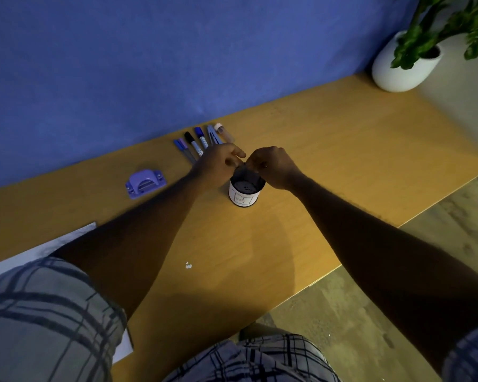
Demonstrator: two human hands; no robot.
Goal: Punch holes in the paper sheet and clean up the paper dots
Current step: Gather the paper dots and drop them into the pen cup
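Hovering both hands over the bin: left hand [221, 161] and right hand [273, 166] pinched something small at the cup [244, 193] mouth; contents unreadable. Paper dots [188, 266] lay nearer me on the surface [329, 166], paper sheet [39, 249] far left. Should've released low inside the rim.

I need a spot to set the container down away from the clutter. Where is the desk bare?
Bare desk runs right of the container to the plant pot, and near the front edge past the paper dots. It is crowded behind the hands, where the pens lie, with the hole punch to their left and the paper sheet front-left.
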